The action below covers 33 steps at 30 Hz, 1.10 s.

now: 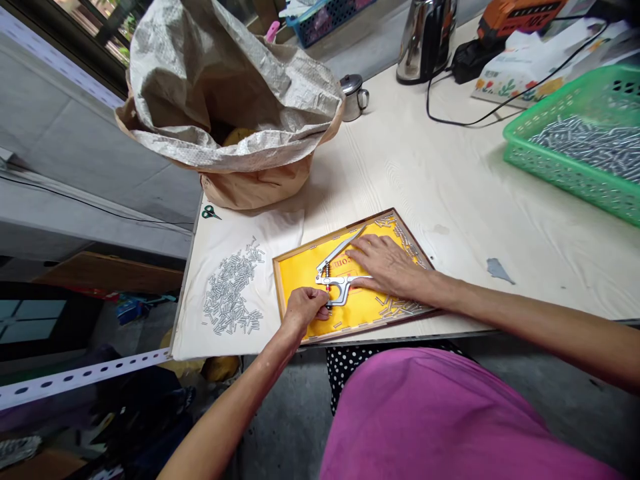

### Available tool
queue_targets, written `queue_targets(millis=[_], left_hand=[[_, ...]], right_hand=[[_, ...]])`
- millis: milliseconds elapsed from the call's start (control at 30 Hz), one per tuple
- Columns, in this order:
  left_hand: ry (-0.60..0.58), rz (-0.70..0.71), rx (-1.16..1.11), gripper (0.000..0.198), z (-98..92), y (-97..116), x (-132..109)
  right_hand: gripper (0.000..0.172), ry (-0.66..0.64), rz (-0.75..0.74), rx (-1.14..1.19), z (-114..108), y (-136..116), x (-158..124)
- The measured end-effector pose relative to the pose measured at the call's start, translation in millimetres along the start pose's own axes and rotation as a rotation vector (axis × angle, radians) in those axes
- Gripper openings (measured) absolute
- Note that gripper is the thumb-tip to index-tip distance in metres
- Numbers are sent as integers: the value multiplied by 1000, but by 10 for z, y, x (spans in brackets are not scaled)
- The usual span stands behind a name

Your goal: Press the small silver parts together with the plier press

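My right hand (387, 267) grips the handles of silver hand pliers (340, 283) with a spring near the jaw. The handles are spread apart. At the jaw end, my left hand (304, 308) has thumb and fingers pinched together; what they hold is too small to make out. Both hands are over a shallow yellow-bottomed tray (287, 257) with a wooden rim. Short, thin metal pieces (400, 307) lie along its right side and corners. Left of the tray, a pile of similar short metal pieces (231, 291) rests on a white cloth (200, 340).
A large open woven sack (260, 180) stands at the back left of the table, with scissors (211, 212) near its base. Behind are a lidded metal mug (353, 100) and a kettle (425, 43). A green basket (555, 163) of metal parts sits at right, near a black cable (465, 125).
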<state>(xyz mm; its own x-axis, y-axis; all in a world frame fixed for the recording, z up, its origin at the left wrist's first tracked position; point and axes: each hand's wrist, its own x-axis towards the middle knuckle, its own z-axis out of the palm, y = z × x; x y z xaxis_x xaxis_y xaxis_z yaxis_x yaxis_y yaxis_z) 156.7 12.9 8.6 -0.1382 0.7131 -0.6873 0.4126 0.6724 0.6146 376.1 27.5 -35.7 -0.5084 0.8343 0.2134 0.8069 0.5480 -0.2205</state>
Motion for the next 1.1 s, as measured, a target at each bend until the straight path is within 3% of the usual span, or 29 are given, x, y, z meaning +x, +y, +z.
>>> queue_targets(millis=[100,167,533,600,667,733,833,933,1000,1100], left_hand=[[0,9,-17,18,-4,-1,-13],[3,2,-20,19,-4,-1,-16],[-1,0,83,17,-11,-8,-4],[69,106,252,16,-10,-26,-38],[217,358,483,15,15,-34,-85],[314,664,682,31,73,-13,-115],[225,951,866,56,184,75,-81],[118,995,988,53,252,179,13],[109,970,1049,54,259,226,57],[143,961,1107,58,246,252,56]], right_hand=[[92,5,-50,-10,5,162,98],[98,-27,-71,-7,6,217,149],[77,-80,-78,-21,-112,144,191],[71,-80,-87,-15,-105,140,163],[65,-70,-101,0,-95,121,129],[58,-53,-115,11,-100,75,98],[53,-30,-135,-5,-148,-32,73],[60,-16,-126,-27,-207,-120,65],[62,-14,-87,-52,-214,-143,55],[36,-28,-43,-117,-170,-137,27]])
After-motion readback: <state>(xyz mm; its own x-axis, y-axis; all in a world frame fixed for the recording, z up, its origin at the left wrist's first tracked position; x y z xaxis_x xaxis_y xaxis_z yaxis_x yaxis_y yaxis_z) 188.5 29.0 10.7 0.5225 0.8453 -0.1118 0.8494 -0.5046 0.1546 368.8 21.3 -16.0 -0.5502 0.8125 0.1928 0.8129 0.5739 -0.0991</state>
